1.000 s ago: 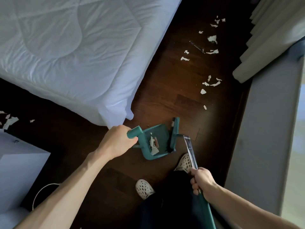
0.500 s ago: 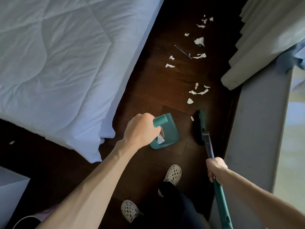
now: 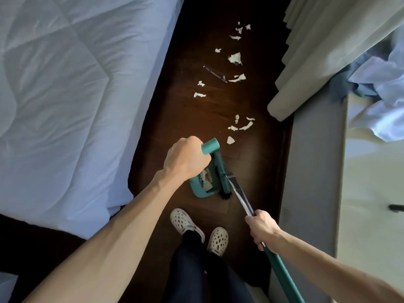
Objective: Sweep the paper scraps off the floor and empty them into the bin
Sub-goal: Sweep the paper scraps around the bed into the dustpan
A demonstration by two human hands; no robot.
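Narrow strip of dark wood floor (image 3: 192, 119) between a bed with a white quilt (image 3: 76, 95) and a pale curtain (image 3: 317, 51). The left hand (image 3: 185, 160) is wrapped tight around the teal dustpan handle (image 3: 211, 146), fingers curled round the grip; the dustpan (image 3: 197, 189) sits low on the floor just ahead of a pair of white perforated clogs (image 3: 185, 221). A few paper scraps (image 3: 206, 177) lie inside the pan. The right hand (image 3: 261, 228) clasps the broom handle (image 3: 242, 199), fingers closed round the shaft where silver meets teal. The broom head (image 3: 220, 171) stands at the pan's right-hand edge, its dark bristles at the near corner. Loose paper scraps on the floor (image 3: 241, 125) trail away from the pan toward the far end, the nearest piece just beyond the dustpan handle. A thin dark pen (image 3: 213, 73) lies among the farther scraps. Crumpled light-blue cloth (image 3: 380, 92) is heaped at the right, past the curtain. No bin in view.
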